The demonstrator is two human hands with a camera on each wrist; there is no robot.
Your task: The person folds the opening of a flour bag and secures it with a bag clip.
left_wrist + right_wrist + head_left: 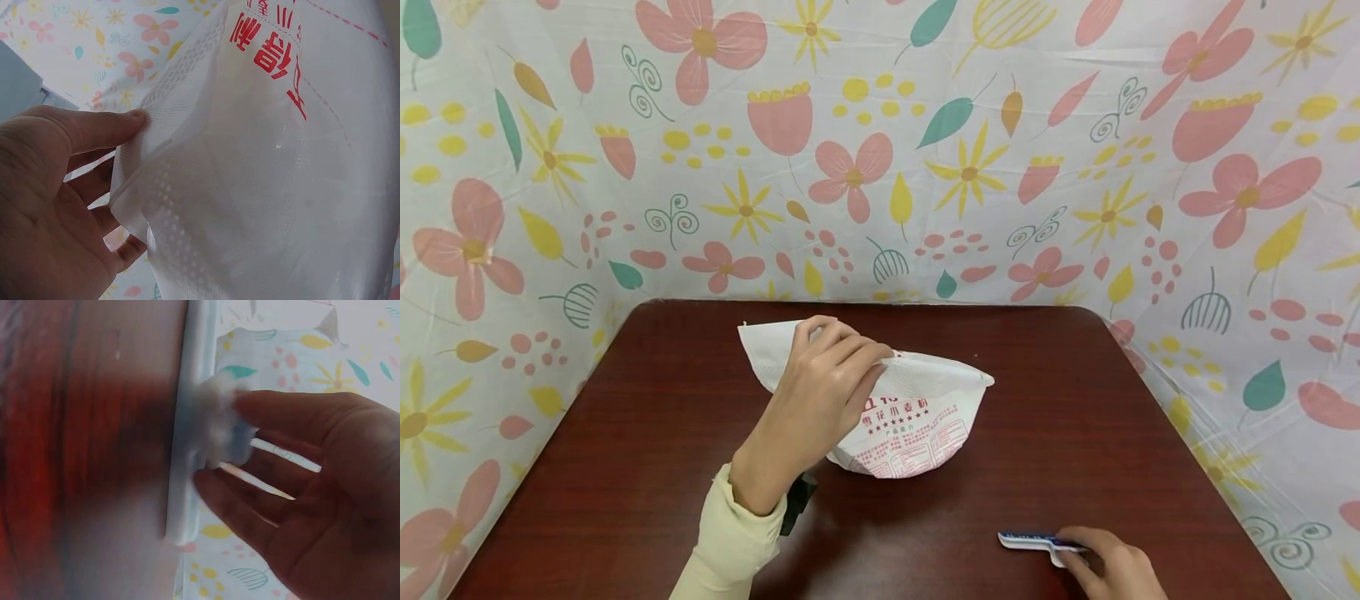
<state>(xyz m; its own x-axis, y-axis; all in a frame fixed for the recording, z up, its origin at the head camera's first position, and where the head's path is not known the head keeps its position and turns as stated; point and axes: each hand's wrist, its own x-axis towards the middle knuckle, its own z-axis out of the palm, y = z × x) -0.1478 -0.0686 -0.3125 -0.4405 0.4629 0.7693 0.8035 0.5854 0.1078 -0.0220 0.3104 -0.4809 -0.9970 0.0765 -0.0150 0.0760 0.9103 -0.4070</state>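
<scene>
A white woven flour bag (917, 417) with red printing stands tilted near the middle of the table. My left hand (820, 392) pinches its top edge. The left wrist view shows the thumb on the near face of the bag (250, 156) and the other fingers behind it. Low on the right in the head view, my right hand (1112, 562) holds a long, narrow white-and-blue plastic clip (1026, 542) by its middle tab. In the right wrist view the clip (184, 512) is blurred, with thumb and fingers around the tab.
A dark red-brown wooden table (662, 467) with rounded far corners lies under everything. White cloth (880, 250) printed with flowers and leaves hangs behind the table and on both sides. A dark strap (797, 504) is on the left wrist.
</scene>
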